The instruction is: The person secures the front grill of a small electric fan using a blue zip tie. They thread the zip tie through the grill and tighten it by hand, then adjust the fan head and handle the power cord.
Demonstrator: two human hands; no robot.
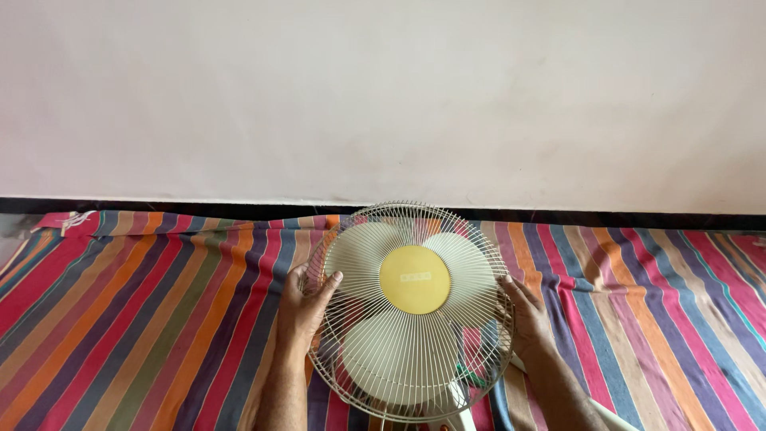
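A cream table fan point(411, 311) faces up toward me on a striped cloth, with a round wire grille, pale blades and a yellow centre cap point(414, 278). My left hand point(303, 307) grips the left rim of the grille, thumb over the wires. On the opposite side, my right hand point(527, 319) holds the right rim. Part of the fan's white base point(461, 409) shows below the grille.
A multicoloured striped cloth point(144, 319) covers the floor on both sides of the fan. A plain pale wall point(383, 96) with a dark skirting strip rises right behind the fan.
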